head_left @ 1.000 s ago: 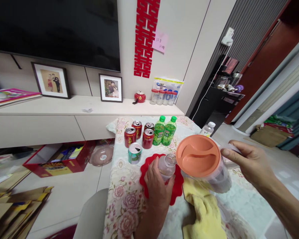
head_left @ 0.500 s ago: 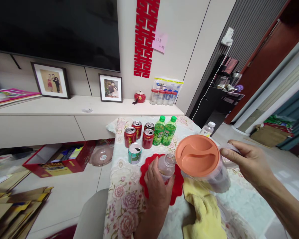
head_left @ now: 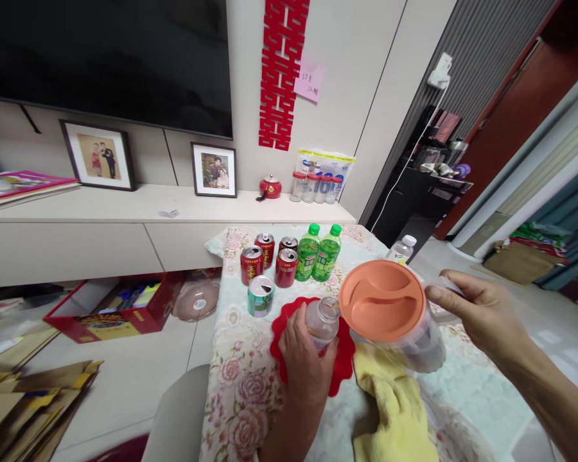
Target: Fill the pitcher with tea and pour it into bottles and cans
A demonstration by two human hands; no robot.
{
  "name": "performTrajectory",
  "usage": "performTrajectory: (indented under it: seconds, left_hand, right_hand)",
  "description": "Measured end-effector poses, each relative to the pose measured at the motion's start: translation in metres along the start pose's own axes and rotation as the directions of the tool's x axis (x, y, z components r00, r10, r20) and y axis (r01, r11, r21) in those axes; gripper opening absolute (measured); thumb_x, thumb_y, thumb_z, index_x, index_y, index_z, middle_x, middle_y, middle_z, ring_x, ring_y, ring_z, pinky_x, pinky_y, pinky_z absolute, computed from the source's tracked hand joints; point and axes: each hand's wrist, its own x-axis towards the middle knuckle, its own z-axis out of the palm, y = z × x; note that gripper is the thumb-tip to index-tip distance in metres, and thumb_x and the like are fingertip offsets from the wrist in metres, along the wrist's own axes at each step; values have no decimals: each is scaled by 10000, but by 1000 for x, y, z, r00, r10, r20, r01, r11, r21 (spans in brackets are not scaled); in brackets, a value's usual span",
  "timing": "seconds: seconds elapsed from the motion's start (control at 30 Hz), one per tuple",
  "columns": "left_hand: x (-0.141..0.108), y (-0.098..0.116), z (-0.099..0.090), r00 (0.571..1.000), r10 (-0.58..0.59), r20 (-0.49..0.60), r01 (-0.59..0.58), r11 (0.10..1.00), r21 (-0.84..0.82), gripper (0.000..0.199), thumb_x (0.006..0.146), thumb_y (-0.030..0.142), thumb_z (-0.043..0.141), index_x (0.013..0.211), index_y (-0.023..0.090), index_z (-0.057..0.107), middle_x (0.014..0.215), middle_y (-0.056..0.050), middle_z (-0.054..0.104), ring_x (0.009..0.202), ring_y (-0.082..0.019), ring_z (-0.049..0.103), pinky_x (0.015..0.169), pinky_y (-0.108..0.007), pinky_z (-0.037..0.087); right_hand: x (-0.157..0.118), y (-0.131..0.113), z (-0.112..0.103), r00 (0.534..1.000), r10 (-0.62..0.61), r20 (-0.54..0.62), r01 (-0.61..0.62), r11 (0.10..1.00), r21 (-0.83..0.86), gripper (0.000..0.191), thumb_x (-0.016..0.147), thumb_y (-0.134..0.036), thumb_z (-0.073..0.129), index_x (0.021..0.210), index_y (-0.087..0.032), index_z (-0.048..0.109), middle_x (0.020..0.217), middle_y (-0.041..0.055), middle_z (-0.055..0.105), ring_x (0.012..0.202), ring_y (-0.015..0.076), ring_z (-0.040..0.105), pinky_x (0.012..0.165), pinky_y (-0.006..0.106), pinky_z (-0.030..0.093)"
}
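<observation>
My left hand [head_left: 303, 353] is wrapped round a clear bottle [head_left: 324, 321] that has no cap, over a red scalloped mat [head_left: 343, 366]. In my right hand [head_left: 481, 311] is the handle of a clear pitcher [head_left: 426, 346] with an orange lid [head_left: 383, 300]. The pitcher tilts left, its lid edge close beside the bottle's mouth. Dark liquid seems to show through its wall; whether any flows out I cannot make out. Below the pitcher lies a crumpled yellow towel [head_left: 395, 410].
Several red cans [head_left: 252, 264], a teal can [head_left: 261, 296] and two green bottles [head_left: 326, 256] stand at the table's far side. A white-capped bottle [head_left: 401, 249] is behind the pitcher. A grey chair [head_left: 180, 417] borders the flowered tablecloth [head_left: 236, 410] on the left.
</observation>
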Motion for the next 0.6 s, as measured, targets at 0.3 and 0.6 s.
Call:
performTrajectory:
  seconds: [0.3, 0.6]
  left_hand:
    - [-1, -1, 0, 1000, -7, -1, 7, 1000, -2, 727, 850, 199, 724, 1525, 192, 455, 1432, -204, 698, 1325, -399, 679, 1082, -587, 556]
    - [1, 1, -1, 1000, -2, -1, 2, 1000, -12, 724, 863, 220, 763, 1518, 180, 458, 1400, -216, 711, 1311, -404, 691, 1073, -588, 560]
  right_hand:
    - [1, -1, -1, 1000, -13, -1, 13, 1000, -10, 680, 740, -773, 835, 516, -241, 476, 577, 2, 294, 566, 166, 243, 524, 348, 158]
    - [3, -4, -1, 1000, 20, -9, -21, 999, -48, 746, 678, -821, 838, 505, -225, 425, 614, -42, 256, 565, 119, 250, 507, 296, 171]
